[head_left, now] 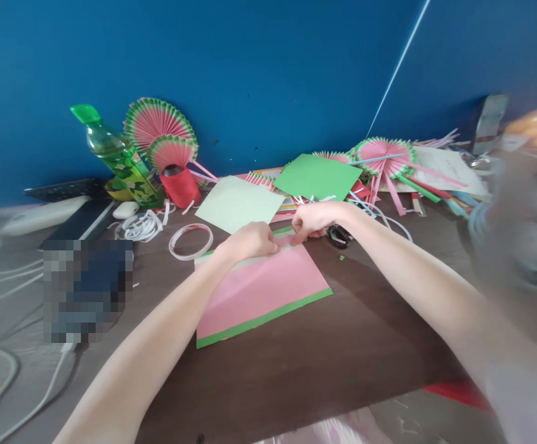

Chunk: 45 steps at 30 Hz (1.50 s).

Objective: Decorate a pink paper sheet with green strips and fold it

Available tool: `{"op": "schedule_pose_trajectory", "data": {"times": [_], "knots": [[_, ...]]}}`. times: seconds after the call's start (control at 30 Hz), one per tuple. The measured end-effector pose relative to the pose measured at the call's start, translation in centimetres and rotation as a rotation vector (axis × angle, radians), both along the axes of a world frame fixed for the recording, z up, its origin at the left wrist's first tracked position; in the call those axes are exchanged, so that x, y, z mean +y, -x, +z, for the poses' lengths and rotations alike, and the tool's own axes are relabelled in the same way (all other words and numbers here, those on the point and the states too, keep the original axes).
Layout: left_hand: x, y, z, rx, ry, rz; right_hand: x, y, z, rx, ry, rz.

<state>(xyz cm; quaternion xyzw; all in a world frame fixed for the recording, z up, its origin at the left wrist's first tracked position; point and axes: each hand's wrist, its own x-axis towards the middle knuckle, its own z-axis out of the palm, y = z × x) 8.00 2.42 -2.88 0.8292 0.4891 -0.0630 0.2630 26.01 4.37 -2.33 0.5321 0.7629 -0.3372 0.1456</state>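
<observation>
Below a blue wall, the dark brown table bore a green-edged pink sheet at twelve o'clock, with a white tape roll at eleven. The left hand and right hand both touched the sheet's far edge, fingers curled narrow; whether they pinched the paper, I could not tell.

No text legible; markings on green bottle label and tape roll too small.
</observation>
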Motion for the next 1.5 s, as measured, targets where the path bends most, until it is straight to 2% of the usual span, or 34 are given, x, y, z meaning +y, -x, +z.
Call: {"op": "schedule_pose_trajectory", "data": {"times": [0.73, 0.83, 0.93, 1.03, 1.23, 1.37, 1.5], "knots": [[0.2, 0.8, -0.1, 0.032, 0.004, -0.019, 0.1, -0.4, 0.0, 0.018, 0.065, -0.021], [0.2, 0.9, -0.1, 0.026, -0.005, -0.035, 0.2, -0.6, 0.0, 0.033, 0.089, -0.023], [0.5, 1.4, 0.5, -0.008, 0.042, -0.089, 0.3, -0.7, -0.2, 0.052, 0.107, -0.021], [1.0, 2.7, 1.9, -0.076, 0.115, -0.127, 0.4, -0.7, -0.3, 0.067, 0.132, -0.033], [2.3, 7.7, 4.6, -0.062, -0.057, 0.164, 0.2, -0.7, 0.3, 0.002, 0.111, -0.013], [3.1, 11.0, 5.0, 0.022, -0.049, 0.274, 0.2, -1.3, 0.8, -0.048, 0.091, -0.045], [3.4, 11.8, 4.3, 0.209, -0.025, 0.208, 0.3, -1.7, 1.0, -0.035, 0.057, -0.07]]}}
